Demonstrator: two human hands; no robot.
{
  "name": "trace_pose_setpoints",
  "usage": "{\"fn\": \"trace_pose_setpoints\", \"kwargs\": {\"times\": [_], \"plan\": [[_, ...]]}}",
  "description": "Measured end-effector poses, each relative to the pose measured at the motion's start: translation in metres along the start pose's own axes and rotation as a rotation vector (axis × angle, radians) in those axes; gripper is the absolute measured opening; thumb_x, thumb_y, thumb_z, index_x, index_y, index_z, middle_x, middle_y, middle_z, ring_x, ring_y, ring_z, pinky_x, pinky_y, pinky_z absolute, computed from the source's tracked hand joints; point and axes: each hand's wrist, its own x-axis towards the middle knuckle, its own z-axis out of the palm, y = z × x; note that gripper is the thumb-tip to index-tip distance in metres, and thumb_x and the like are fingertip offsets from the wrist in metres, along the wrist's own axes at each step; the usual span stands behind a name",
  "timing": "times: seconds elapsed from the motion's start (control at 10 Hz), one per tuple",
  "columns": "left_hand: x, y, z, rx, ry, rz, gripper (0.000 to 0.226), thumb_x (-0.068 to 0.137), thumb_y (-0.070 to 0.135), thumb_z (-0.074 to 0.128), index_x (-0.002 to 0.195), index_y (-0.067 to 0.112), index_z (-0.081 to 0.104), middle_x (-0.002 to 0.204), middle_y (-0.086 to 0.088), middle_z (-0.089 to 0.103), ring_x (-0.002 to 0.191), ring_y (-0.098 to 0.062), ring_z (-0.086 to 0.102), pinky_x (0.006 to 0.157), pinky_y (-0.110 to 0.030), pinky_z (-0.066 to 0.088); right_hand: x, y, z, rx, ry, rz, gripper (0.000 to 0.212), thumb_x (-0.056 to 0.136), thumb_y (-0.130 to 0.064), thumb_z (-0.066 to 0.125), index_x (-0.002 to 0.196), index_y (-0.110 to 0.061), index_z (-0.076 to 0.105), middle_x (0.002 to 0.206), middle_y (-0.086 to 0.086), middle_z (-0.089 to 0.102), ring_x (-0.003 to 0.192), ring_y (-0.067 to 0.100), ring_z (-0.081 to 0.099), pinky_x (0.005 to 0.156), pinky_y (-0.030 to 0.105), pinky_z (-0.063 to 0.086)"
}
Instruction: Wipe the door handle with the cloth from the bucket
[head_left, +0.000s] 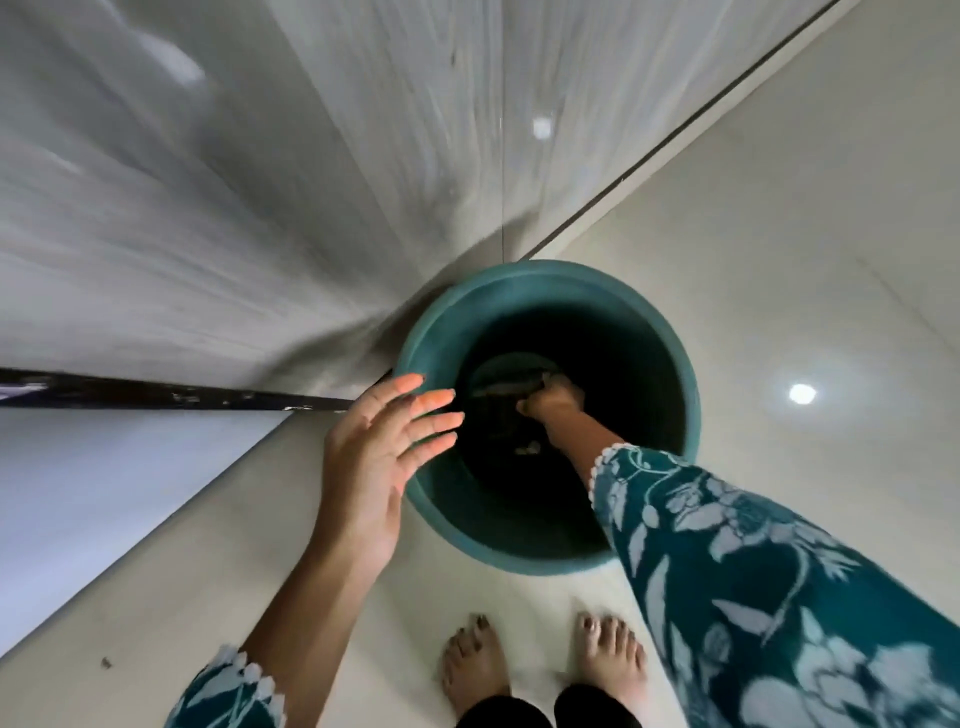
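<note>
Door (260, 182): grey, just behind the bucket.
Bucket (550, 280): teal, on the floor ahead of my feet.
Left hand (384, 457): spread, empty, over the bucket's near-left rim.
Right hand (553, 402): deep in the bucket, gripping the dark cloth (511, 382).

left hand (382, 457) hovers flat, fingers spread; right hand (553, 402) reaches straight down, its grip curled closed.

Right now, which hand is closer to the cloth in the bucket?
Right. The right hand is deep inside the bucket, at the cloth. The left hand hovers open over the rim.
</note>
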Motion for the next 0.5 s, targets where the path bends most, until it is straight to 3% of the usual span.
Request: {"fn": "trace_pose_setpoints", "kwargs": {"times": [0.1, 0.2, 0.3, 0.4, 0.5], "plan": [[0.009, -0.009, -0.006, 0.007, -0.01, 0.001, 0.016, 0.091, 0.002, 0.052, 0.101, 0.01, 0.061, 0.091, -0.014, 0.074, 0.084, -0.031, 0.071, 0.07, -0.033, 0.059, 0.015, 0.011, 0.007, 0.156, -0.099, 0.015, 0.04, 0.096, -0.004, 0.042, 0.136, 0.001, 0.043, 0.142, 0.02, 0.046, 0.129, 0.031, 0.045, 0.103, 0.033, 0.039], [0.005, -0.007, -0.007, 0.009, 0.01, 0.0, 0.017, 0.091, 0.002, 0.052, 0.102, 0.01, 0.061, 0.091, -0.013, 0.074, 0.084, -0.031, 0.071, 0.07, -0.033, 0.059, 0.01, 0.017, 0.001, 0.208, -0.098, 0.047, 0.042, 0.094, 0.0, 0.042, 0.137, 0.002, 0.042, 0.141, 0.02, 0.046, 0.129, 0.033, 0.046, 0.105, 0.037, 0.04], [-0.014, 0.008, -0.004, -0.001, 0.043, -0.011, 0.016, 0.091, 0.002, 0.052, 0.099, 0.012, 0.061, 0.091, -0.012, 0.075, 0.085, -0.03, 0.071, 0.07, -0.033, 0.058, -0.023, 0.015, -0.014, 0.31, -0.093, 0.098, 0.039, 0.092, 0.004, 0.045, 0.131, 0.004, 0.046, 0.13, 0.022, 0.054, 0.12, 0.037, 0.052, 0.094, 0.037, 0.046], [-0.047, 0.035, 0.0, -0.025, 0.056, -0.027, 0.015, 0.09, 0.003, 0.053, 0.1, 0.012, 0.061, 0.09, -0.01, 0.075, 0.085, -0.029, 0.072, 0.073, -0.034, 0.057, -0.076, 0.01, -0.041, 0.439, -0.154, 0.087, 0.018, 0.088, 0.007, 0.051, 0.103, 0.001, 0.059, 0.092, 0.02, 0.059, 0.093, 0.033, 0.056, 0.076, 0.035, 0.043], [-0.09, 0.07, 0.004, -0.069, 0.066, -0.06, 0.015, 0.09, 0.004, 0.053, 0.099, 0.012, 0.061, 0.088, -0.008, 0.075, 0.085, -0.028, 0.071, 0.078, -0.037, 0.056, -0.138, -0.003, -0.072, 0.606, -0.248, 0.075, 0.024, 0.091, 0.004, 0.047, 0.083, -0.018, 0.051, 0.077, 0.004, 0.05, 0.069, 0.017, 0.05, 0.073, 0.028, 0.044]]}}
